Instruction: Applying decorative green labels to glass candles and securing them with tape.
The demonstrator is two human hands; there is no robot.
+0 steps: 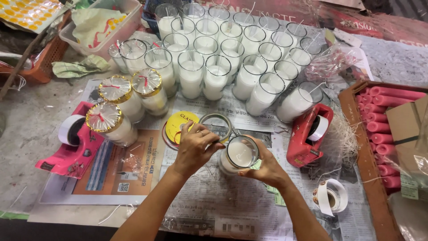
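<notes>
The right hand (264, 167) wraps around a glass candle jar (239, 156) filled with white wax, holding it tilted just above the newspaper-covered counter (232, 196) near the middle of the view, fingers curled about its far side. The left hand (195, 147) sits at nine o'clock of the jar, fingertips pinched together at the jar's rim on a thin clear film that is hard to make out. Just beyond the left hand, at eleven o'clock of the jar, lies a clear tape ring (216, 127) beside a yellow ribbon spool (178, 126). A crowd of unwrapped candle jars (218, 58) fills the twelve o'clock area, and three wrapped jars with gold-trimmed tops (120, 100) stand at ten o'clock. A pink tape dispenser (73, 149) rests at nine o'clock, a red tape dispenser (307, 136) at three o'clock, and a tray of pink taper candles (383, 120) lies farther out at three o'clock
</notes>
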